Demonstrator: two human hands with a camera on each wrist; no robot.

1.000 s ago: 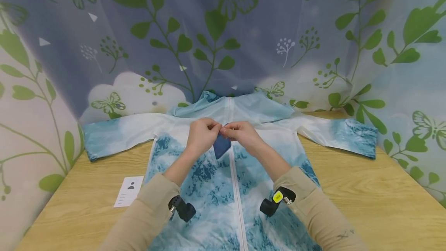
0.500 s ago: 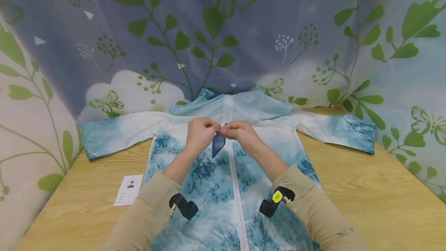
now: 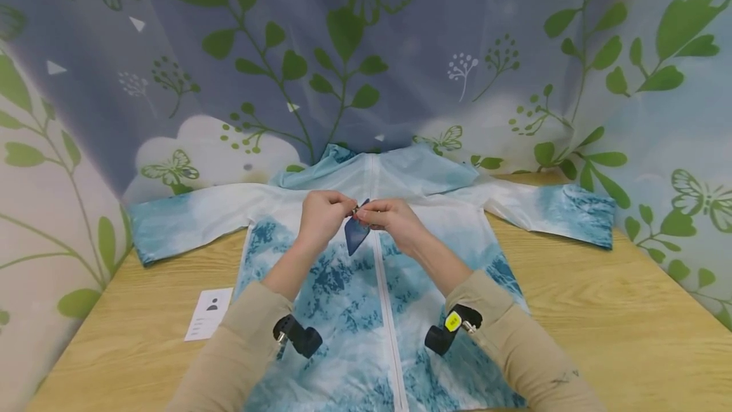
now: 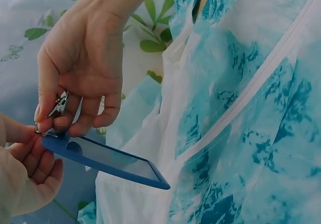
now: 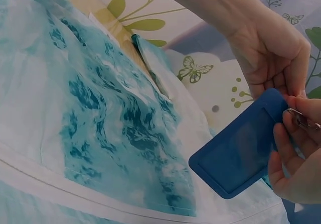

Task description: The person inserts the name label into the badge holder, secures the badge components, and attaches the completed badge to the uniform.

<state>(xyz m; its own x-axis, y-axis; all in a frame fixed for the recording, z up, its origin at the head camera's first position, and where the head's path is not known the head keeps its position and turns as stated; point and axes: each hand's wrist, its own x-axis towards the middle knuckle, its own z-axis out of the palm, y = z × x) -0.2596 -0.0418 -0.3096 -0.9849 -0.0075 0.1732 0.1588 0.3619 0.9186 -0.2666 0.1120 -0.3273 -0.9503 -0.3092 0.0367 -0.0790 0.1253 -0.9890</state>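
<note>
A blue badge holder [image 3: 357, 235] with a clear window hangs between both hands, above the jacket. My left hand [image 3: 321, 216] pinches at its top end, and its fingers meet those of my right hand [image 3: 394, 222]. A small metal clip [image 4: 61, 103] shows between the thumb and fingers of the right hand in the left wrist view. In the right wrist view the holder's window side faces the camera. Beneath lies a blue and white jacket [image 3: 337, 310], spread flat with its white zipper [image 3: 384, 297] running down the middle.
A white card [image 3: 209, 314] with a person icon lies on the wooden table [image 3: 600, 316], left of the jacket. The jacket's sleeves reach out to both sides. A curtain [image 3: 400, 68] printed with leaves and butterflies stands behind and beside the table.
The holder has turned edge-on and back again while hanging, and has shifted slightly left with both hands. The jacket and card stay where they were.
</note>
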